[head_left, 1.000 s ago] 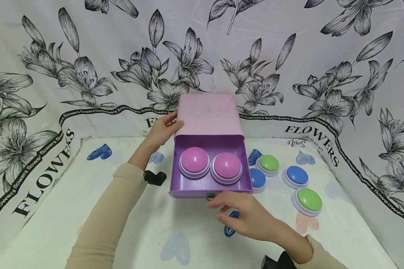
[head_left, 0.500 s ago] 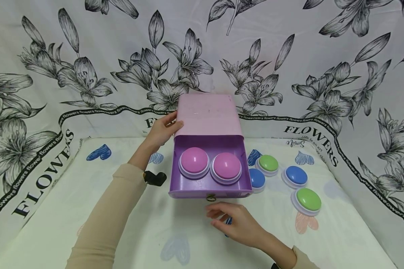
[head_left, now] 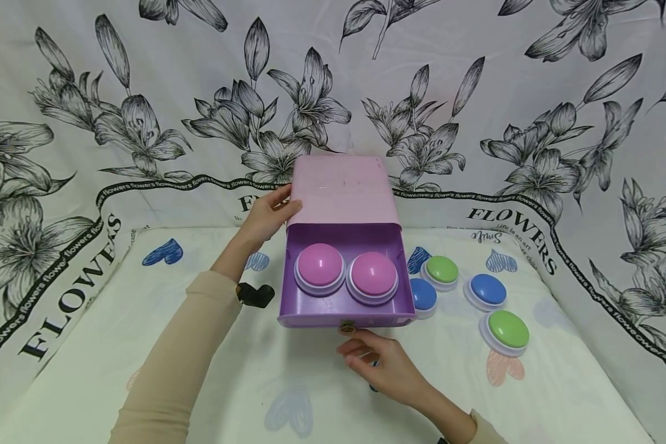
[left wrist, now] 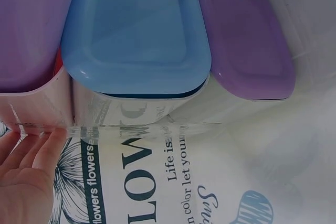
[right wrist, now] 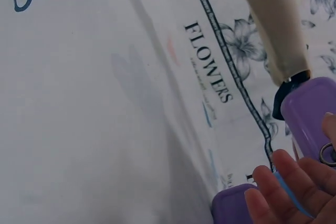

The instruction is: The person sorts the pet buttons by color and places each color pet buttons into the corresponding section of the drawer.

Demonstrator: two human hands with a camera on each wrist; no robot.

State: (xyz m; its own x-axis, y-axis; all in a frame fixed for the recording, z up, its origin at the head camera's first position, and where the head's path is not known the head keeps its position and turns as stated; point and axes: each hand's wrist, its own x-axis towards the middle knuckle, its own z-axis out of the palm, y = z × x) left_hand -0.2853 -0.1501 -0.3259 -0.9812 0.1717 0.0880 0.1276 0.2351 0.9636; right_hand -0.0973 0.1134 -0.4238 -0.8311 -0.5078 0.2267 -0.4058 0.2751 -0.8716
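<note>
A pale pink drawer cabinet [head_left: 344,185] stands at the middle back, its purple top drawer [head_left: 316,306] pulled out. Two pink domed push buttons [head_left: 320,265] with white bases sit side by side in the drawer. My left hand [head_left: 266,216] rests against the cabinet's left side; straight fingers touch the wall in the left wrist view. My right hand [head_left: 385,367] is just below the drawer front, loosely bent. One fingertip is at or beside the metal ring pull [head_left: 346,327]; contact is unclear. The right wrist view shows the spread fingers [right wrist: 268,177] near the ring.
Right of the drawer lie blue buttons [head_left: 488,288] and green buttons [head_left: 509,328] on the white heart-print cloth [head_left: 227,382]. Below the open drawer, the left wrist view shows a blue drawer [left wrist: 139,35] and another purple drawer [left wrist: 252,40], both closed. A flower-print curtain hangs behind.
My right hand drew back from the drawer front, then came up slightly, bringing a fingertip to the ring pull. My left hand, the drawer and the pink buttons have stayed put.
</note>
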